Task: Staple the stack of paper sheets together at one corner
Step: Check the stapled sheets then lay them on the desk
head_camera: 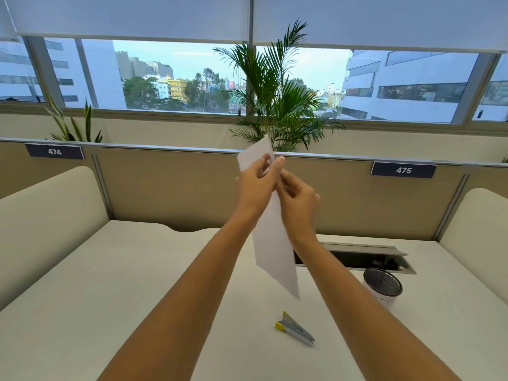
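Observation:
A stack of white paper sheets (pixel 272 248) hangs upright in the air above the white desk (pixel 110 284), seen nearly edge-on. My left hand (pixel 257 185) pinches the sheets near their top from the left side. My right hand (pixel 298 200) grips them from the right, just below, its fingertips touching the left hand's. A small silver stapler with yellow ends (pixel 294 328) lies on the desk below the paper's lower corner, untouched.
A black mesh cup with a white base (pixel 382 287) stands at the right, beside an open cable tray (pixel 365 258) in the desk. Beige partition walls with labels 474 and 475 close the back and sides. Potted plants stand behind them.

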`<state>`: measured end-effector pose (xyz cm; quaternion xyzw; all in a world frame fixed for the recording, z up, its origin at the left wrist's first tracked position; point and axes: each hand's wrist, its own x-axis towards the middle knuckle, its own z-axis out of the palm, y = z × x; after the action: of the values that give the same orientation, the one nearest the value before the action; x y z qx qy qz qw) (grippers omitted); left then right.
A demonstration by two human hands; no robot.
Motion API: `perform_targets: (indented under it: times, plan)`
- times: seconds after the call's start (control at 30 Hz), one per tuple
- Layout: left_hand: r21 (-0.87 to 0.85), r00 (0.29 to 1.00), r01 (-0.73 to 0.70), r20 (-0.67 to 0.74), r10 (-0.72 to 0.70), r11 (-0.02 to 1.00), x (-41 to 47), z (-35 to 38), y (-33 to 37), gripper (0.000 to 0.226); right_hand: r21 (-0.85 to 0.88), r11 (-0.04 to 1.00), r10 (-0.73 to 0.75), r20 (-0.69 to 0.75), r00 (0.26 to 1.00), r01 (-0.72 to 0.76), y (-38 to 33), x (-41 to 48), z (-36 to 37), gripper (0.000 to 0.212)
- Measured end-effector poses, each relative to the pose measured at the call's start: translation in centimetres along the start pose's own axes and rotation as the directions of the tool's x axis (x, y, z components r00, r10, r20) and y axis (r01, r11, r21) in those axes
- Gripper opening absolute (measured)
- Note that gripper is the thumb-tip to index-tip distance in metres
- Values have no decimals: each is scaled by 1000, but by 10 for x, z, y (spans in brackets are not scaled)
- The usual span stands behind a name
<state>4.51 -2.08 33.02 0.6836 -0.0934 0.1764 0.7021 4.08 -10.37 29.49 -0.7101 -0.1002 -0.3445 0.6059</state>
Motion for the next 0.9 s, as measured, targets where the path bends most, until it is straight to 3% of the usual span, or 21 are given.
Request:
perform_targets:
  times: [0.17,0.27,0.37,0.47,0.53,0.63,0.73,0.83,0.9]
  plan:
    - [89,988,-28,-150,41,996,7,-23,-13,31,-183,974,-97,196,976,133,5,-16,22,38]
    - [126,976,-13,-214,40,992,15,-39,-20,25,-158,979,-67,346,936,128,11,-20,28,41]
    - [50,973,31,-231,-19,998,23,-58,-25,24,-114,993,32,317,948,5,24,-11,25,44]
    - [-83,982,65,-170,-78,994,29,-75,-29,19,-93,974,222,225,949,-206,47,2,15,55]
    - [-159,988,87,-112,-105,983,32,-86,-32,19,-47,926,374,243,895,-374,63,2,8,64]
    - [-222,986,140,-62,-157,965,38,-101,-39,22,-11,816,541,365,757,-578,90,-10,6,62]
    - [-225,973,189,-91,-214,956,49,-116,-52,26,-25,764,589,436,680,-645,115,-22,10,46]
    - [-194,953,229,-153,-260,954,60,-133,-69,26,46,737,595,430,679,-675,133,-29,19,26]
    - [-129,941,256,-195,-277,958,68,-143,-84,28,79,730,605,386,696,-679,144,-30,27,24]
